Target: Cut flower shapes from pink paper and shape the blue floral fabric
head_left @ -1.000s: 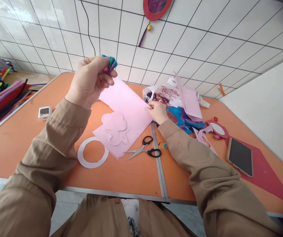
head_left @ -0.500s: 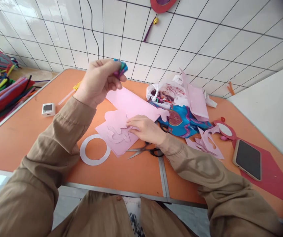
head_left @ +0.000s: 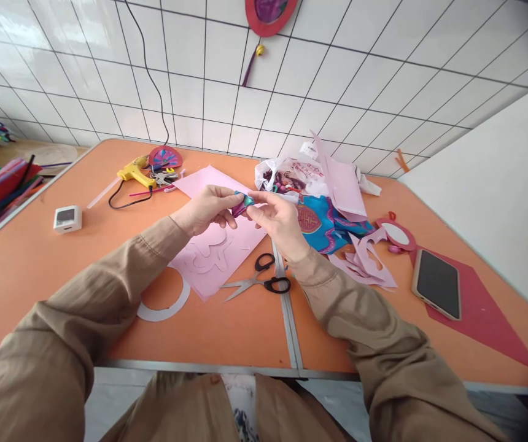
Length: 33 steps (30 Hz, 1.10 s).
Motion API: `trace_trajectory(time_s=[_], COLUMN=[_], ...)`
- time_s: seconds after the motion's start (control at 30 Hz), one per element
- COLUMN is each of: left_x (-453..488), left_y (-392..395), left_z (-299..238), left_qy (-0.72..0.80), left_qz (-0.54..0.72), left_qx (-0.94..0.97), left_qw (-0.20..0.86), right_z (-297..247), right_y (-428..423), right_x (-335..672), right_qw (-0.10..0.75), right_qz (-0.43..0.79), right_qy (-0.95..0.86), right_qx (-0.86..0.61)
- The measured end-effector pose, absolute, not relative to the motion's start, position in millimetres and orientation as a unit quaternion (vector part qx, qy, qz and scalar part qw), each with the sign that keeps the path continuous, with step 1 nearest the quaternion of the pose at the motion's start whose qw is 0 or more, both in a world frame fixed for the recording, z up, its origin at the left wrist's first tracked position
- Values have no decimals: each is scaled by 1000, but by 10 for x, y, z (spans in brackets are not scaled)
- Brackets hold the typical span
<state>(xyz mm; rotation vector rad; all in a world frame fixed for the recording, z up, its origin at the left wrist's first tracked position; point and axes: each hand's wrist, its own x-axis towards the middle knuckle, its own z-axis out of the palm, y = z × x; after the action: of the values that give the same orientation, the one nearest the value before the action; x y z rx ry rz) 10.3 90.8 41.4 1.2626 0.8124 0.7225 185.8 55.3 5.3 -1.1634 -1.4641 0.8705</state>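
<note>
Between my two hands, above the pink paper, is a small folded piece of blue and purple patterned fabric [head_left: 242, 205]. My left hand [head_left: 205, 210] pinches its left side between thumb and fingers. At its right edge, the thumb and forefinger of my right hand [head_left: 283, 224] close on the fabric. Pink paper sheets [head_left: 227, 261] lie under the hands, with cut-out curved pink shapes [head_left: 206, 255] on top. Open scissors [head_left: 257, 280] with black handles rest just right of the paper. A white paper ring [head_left: 165, 314] is partly covered by my left sleeve.
A yellow glue gun [head_left: 137, 173] and pliers [head_left: 165, 178] lie at the back left, near a small white box [head_left: 67, 219]. Blue patterned cloth [head_left: 326, 224], a plastic bag [head_left: 298, 175] and pink scraps [head_left: 368, 264] are at right. A phone [head_left: 438, 284] lies on red paper [head_left: 489, 307].
My left hand has come down with the fabric. My right hand has left the pink paper and risen to the fabric. The view has shifted, showing the glue gun fully.
</note>
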Motion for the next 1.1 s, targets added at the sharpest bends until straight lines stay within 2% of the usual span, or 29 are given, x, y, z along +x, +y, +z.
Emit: trace_trajectory(time_s=[0.17,0.3,0.4,0.5,0.6,0.9,1.1], left_x=[191,111,-48,-186,-245,-253,-252], left_y=[847,927,1005,1033,1018,964,970], left_z=[370,532,735,885,942,972,964], left_qy=[355,358,352,358,375,365,358], left_qz=[301,356,429,484,491,479,479], left_qx=[593,609,596,578,574,588,585], left_qw=[656,612,581,551,538,540,548], right_z=[61,161,105,-109,-329,-405,-436], right_y=[578,408,149,-153,-385,-645,-873], right_x=[1914,1888,1649,1281,1014,1063,975], right_qw=[521,509,393,234,134,176,337], right_qz=[349,267,254,177,92,0,-38], right_qy=[-603,-660,-810,-942,-976,-980,-931], right_qx=[-493,-484,-354,-165,-142,-91,-137])
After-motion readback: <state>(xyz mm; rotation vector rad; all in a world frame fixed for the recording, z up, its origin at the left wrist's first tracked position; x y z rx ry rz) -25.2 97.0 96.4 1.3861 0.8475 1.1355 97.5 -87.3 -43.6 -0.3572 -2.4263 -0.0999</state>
